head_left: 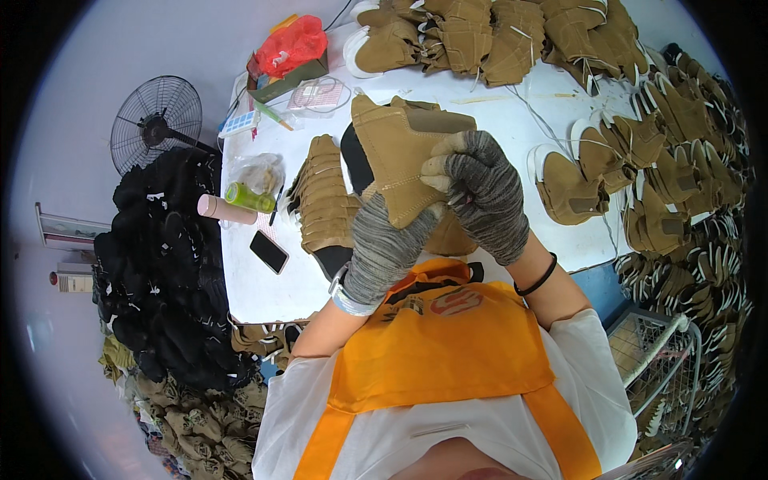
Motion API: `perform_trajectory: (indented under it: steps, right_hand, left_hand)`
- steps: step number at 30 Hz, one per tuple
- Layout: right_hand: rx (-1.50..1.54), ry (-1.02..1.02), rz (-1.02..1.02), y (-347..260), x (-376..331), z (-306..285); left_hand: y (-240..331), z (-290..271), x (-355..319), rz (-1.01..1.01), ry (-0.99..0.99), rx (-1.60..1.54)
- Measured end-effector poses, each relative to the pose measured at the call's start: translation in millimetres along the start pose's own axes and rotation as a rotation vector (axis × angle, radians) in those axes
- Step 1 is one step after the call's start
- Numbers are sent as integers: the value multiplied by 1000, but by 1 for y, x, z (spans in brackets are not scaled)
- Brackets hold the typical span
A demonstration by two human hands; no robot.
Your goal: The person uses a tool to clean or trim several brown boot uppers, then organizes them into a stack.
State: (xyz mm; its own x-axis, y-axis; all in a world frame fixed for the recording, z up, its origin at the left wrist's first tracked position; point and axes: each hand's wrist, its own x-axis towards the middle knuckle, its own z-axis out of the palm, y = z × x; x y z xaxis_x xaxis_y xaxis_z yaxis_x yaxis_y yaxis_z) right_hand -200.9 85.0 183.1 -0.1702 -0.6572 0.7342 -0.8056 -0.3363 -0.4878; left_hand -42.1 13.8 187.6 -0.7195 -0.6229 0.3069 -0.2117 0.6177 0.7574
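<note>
A tan suede shoe upper (400, 156) with stitched seams and a dark brown strip is held up over the table. My left hand (392, 244), in a grey knit glove with pale fingertips, grips it from below. At its right side, my right hand (484, 192), gloved alike, has its fingers curled in a pinch against the upper; what they pinch is hidden. Just left of the held piece lies a stack of similar tan uppers (324, 200). Part of another tan piece (450, 238) shows under my hands.
Tan uppers with white edges (580, 184) lie on the white table (256, 300) at right and along the back. A phone (269, 252), pink bottle (226, 210), green container (248, 198) and box with a red bag (288, 76) are left. A fan (156, 120) stands beyond.
</note>
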Motion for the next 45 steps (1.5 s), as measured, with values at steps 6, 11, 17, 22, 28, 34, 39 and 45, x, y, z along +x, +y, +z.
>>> perform_trajectory:
  steps: [6,11,17,22,28,34,39,45]
  right_hand:
    - [19,121,99,1,2,-9]
    - [153,170,199,24,2,-18]
    - [-28,-102,-111,-4,15,-15]
    - [259,287,282,5,7,-23]
    - [446,-19,572,-19,1,-39]
    - [407,33,463,-39,-26,10]
    - [204,41,484,-44,-21,10]
    - [83,60,398,-36,-23,13]
  left_hand:
    - [6,-1,-2,-59,-22,4]
    - [3,-1,-4,-132,9,-243]
    - [4,-1,0,-27,-40,-121]
    - [4,-2,-1,-78,100,-290]
    - [-5,-2,-9,-20,272,-219]
    - [-46,26,-11,69,348,-324]
    - [-4,30,-7,-71,335,-871]
    - [1,30,-9,-92,278,-871]
